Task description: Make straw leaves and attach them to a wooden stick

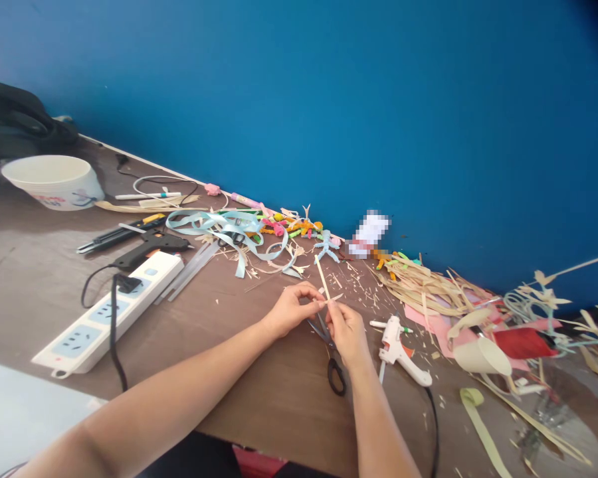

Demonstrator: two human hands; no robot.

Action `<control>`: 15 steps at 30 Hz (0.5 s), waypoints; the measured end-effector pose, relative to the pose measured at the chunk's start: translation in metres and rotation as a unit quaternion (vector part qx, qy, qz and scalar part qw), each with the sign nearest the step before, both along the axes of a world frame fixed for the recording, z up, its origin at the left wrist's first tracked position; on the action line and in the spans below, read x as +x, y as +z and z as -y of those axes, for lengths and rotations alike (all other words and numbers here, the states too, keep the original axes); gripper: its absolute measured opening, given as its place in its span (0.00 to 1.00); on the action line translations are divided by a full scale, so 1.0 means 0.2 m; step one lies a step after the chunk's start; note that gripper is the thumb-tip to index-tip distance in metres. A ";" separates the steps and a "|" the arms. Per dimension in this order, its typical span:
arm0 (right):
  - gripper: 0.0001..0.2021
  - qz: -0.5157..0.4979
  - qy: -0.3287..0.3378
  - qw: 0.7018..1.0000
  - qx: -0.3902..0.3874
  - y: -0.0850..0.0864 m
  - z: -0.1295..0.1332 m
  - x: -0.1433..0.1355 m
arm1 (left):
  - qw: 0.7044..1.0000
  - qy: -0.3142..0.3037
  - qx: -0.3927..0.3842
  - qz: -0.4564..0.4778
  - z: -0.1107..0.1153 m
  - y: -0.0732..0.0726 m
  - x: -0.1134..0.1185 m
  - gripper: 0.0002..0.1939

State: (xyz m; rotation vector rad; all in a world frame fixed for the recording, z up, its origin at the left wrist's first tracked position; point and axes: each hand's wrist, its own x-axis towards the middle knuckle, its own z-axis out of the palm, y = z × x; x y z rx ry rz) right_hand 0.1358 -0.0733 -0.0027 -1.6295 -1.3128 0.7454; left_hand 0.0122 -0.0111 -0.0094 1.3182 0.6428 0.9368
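Observation:
My left hand [295,308] and my right hand [347,333] meet above the brown table, thumbs and fingertips pinched together. Between them is a pale, straw-coloured strip [321,273] that sticks up and away from me. A short thin piece crosses it at the fingertips; whether it is separate or a folded part, I cannot tell. Directly below my hands lies a pair of scissors with black handles [335,377], its blades partly covered by my fingers. To the right of my right hand, a white hot glue gun [395,348] rests on its side.
At left are a white power strip [108,317], a black glue gun [152,248], a utility knife [114,234] and a white tub [52,182]. Blue ribbon [214,222] and pipe-cleaner pieces [309,229] lie along the blue wall. Dried husks [423,285] and a paper cup [482,356] sit right.

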 end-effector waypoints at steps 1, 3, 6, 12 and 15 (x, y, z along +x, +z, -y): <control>0.19 0.002 -0.001 1.000 0.001 0.00 0.00 0.00 | 1.000 -0.001 0.003 -0.001 0.00 0.00 0.00 0.10; 0.19 0.007 -0.003 1.000 0.002 0.01 0.00 -0.01 | 1.000 -0.005 0.008 -0.003 0.00 0.00 0.00 0.10; 0.19 0.015 -0.006 1.000 -0.001 0.02 0.00 -0.01 | 1.000 -0.005 0.011 -0.005 0.00 -0.01 0.00 0.10; 0.20 -0.016 0.010 1.000 -0.023 0.04 0.00 -0.02 | 1.000 -0.007 0.019 -0.005 0.00 -0.02 0.00 0.10; 0.21 -0.109 0.017 0.991 -0.082 0.05 0.01 -0.02 | 0.999 -0.018 0.043 0.002 -0.01 -0.02 0.00 0.10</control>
